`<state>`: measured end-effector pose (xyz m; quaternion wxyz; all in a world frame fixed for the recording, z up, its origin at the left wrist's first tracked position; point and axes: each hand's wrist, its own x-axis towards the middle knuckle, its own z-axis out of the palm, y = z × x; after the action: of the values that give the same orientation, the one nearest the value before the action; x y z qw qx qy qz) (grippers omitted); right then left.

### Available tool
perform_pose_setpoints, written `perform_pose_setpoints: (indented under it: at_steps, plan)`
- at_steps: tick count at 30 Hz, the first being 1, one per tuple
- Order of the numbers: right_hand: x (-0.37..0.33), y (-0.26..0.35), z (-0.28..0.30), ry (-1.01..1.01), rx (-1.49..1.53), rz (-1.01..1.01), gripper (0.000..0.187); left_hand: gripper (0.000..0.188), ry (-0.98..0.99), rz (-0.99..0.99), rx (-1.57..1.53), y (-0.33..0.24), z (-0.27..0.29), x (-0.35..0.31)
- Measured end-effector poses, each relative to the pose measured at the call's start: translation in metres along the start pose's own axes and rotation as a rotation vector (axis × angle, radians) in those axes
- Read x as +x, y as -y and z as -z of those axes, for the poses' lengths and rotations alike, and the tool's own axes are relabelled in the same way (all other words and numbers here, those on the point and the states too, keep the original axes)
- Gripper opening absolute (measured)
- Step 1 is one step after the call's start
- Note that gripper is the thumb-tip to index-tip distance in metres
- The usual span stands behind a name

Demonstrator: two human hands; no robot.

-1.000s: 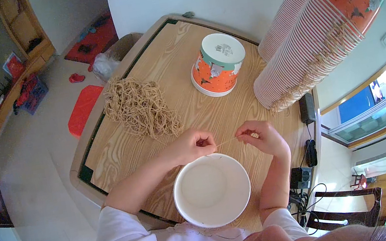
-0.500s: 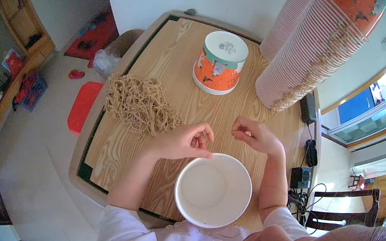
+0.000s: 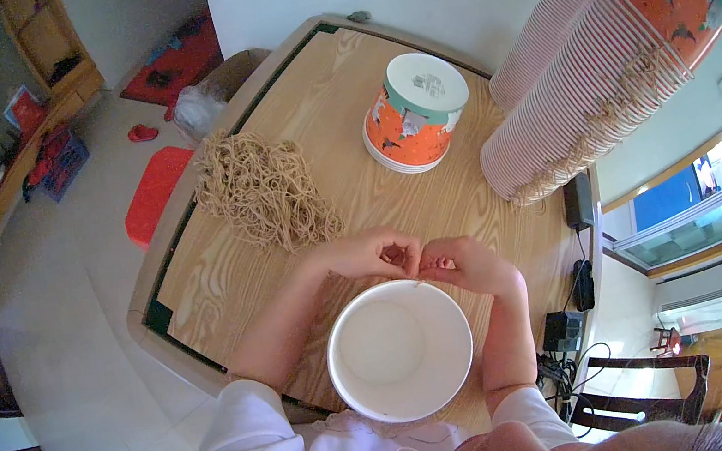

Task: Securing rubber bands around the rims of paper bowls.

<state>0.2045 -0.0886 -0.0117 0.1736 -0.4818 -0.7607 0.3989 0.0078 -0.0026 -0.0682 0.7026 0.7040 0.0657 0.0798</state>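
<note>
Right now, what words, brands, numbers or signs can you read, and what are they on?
None that I can read.
Upside-down orange tub: grey marks on its white base, too small and blurred to read.
Front tub stack: colourful pictures, but no readable words.
Open white tub: no writing shows on its inside.

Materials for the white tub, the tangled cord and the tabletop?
White tub: likely coated paperboard, possibly plastic; smooth, low-sheen, thin-edged.
Tangled cord: perhaps jute or cotton; matte tan, limp loops, fibre unclear.
Tabletop: wood or wood-look laminate; bold grain, smooth face, can't tell which.
</note>
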Motion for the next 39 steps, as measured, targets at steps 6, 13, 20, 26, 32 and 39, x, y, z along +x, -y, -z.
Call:
perform_pose_setpoints:
  at_steps: [6,13,20,26,32,39]
  plan:
    - [0.002,-0.013,-0.003,-0.031,-0.128,-0.006,0.011,0.013,0.012,-0.271,0.043,0.015,0.005,0.002]
    - [0.0,-0.009,0.001,-0.075,-0.052,-0.002,0.01,0.013,-0.034,-0.136,0.25,0.021,-0.001,0.005]
    - [-0.003,-0.002,0.002,-0.246,-0.033,-0.064,0.01,0.009,-0.08,-0.074,-0.083,0.017,-0.004,0.003]
    - [0.0,-0.014,0.0,-0.066,-0.211,-0.146,0.01,0.013,-0.145,-0.204,0.055,0.022,-0.001,0.004]
    - [-0.001,-0.01,-0.001,-0.014,-0.206,-0.078,0.01,0.016,-0.04,-0.228,0.275,0.032,-0.003,0.011]
    - [-0.005,0.012,0.004,-0.148,-0.088,-0.018,0.011,0.023,-0.146,-0.081,-0.433,0.023,-0.009,0.002]
